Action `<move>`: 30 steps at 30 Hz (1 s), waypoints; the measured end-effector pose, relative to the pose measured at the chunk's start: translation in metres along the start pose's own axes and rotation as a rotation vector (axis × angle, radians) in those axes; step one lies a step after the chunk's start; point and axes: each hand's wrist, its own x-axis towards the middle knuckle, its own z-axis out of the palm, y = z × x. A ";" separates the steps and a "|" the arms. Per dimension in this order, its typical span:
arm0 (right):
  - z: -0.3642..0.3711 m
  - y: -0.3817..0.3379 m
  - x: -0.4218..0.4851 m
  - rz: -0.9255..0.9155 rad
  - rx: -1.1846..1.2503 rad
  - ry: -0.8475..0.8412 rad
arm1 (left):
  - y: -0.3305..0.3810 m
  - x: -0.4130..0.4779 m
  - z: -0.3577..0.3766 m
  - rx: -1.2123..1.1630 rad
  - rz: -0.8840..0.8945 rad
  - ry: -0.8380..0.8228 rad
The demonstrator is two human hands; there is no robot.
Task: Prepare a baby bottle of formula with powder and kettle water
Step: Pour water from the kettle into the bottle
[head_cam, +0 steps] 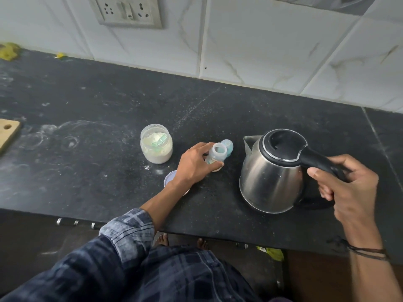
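Note:
A small clear baby bottle (216, 154) stands open-topped on the dark counter (109, 101). My left hand (195, 165) holds it round its lower body. Its blue teat cap (228, 147) lies just behind it. To the left is an open jar of white powder (156, 143) with a green scoop inside. The jar's lid (171, 177) lies on the counter, partly under my left wrist. On the right a steel kettle (270, 173) with a black lid has its spout toward the bottle. My right hand (346, 186) grips its black handle.
A wooden board corner (7, 132) shows at the left edge. A tiled wall with a socket plate (127, 10) stands behind the counter. Spilled powder dusts the counter near the jar. My bare feet show below the counter's front edge.

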 end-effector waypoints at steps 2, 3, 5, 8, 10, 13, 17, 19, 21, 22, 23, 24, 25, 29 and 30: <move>0.000 -0.004 0.005 0.001 -0.014 -0.048 | 0.002 0.000 -0.002 -0.018 0.003 0.000; 0.001 -0.006 0.008 0.000 -0.024 -0.068 | 0.003 0.001 -0.003 -0.024 0.010 0.003; 0.002 -0.009 0.012 0.001 -0.046 -0.097 | 0.005 0.002 -0.006 -0.029 0.026 0.009; 0.007 -0.015 0.020 -0.012 -0.085 -0.148 | 0.009 0.004 -0.012 -0.037 0.042 0.031; 0.010 -0.019 0.024 -0.021 -0.105 -0.182 | 0.012 0.005 -0.016 -0.048 0.050 0.053; 0.013 -0.022 0.031 -0.027 -0.128 -0.216 | 0.013 0.006 -0.020 -0.057 0.064 0.069; 0.017 -0.025 0.037 -0.020 -0.147 -0.243 | 0.013 0.006 -0.024 -0.041 0.076 0.070; 0.019 -0.027 0.040 -0.016 -0.153 -0.252 | 0.013 0.006 -0.024 -0.030 0.073 0.065; 0.020 -0.028 0.043 -0.015 -0.163 -0.262 | 0.014 0.007 -0.024 -0.018 0.071 0.058; 0.021 -0.029 0.044 -0.015 -0.170 -0.268 | 0.014 0.007 -0.024 -0.015 0.071 0.055; 0.022 -0.030 0.045 -0.014 -0.176 -0.272 | 0.014 0.007 -0.024 -0.012 0.069 0.053; 0.023 -0.031 0.046 -0.011 -0.180 -0.275 | 0.014 0.007 -0.024 -0.011 0.067 0.053; 0.025 -0.032 0.048 -0.008 -0.184 -0.277 | 0.013 0.007 -0.025 -0.011 0.064 0.055; 0.029 -0.033 0.052 -0.001 -0.194 -0.299 | 0.014 0.007 -0.027 0.012 0.060 0.059; 0.030 -0.033 0.054 -0.001 -0.200 -0.305 | 0.015 0.007 -0.028 0.022 0.057 0.062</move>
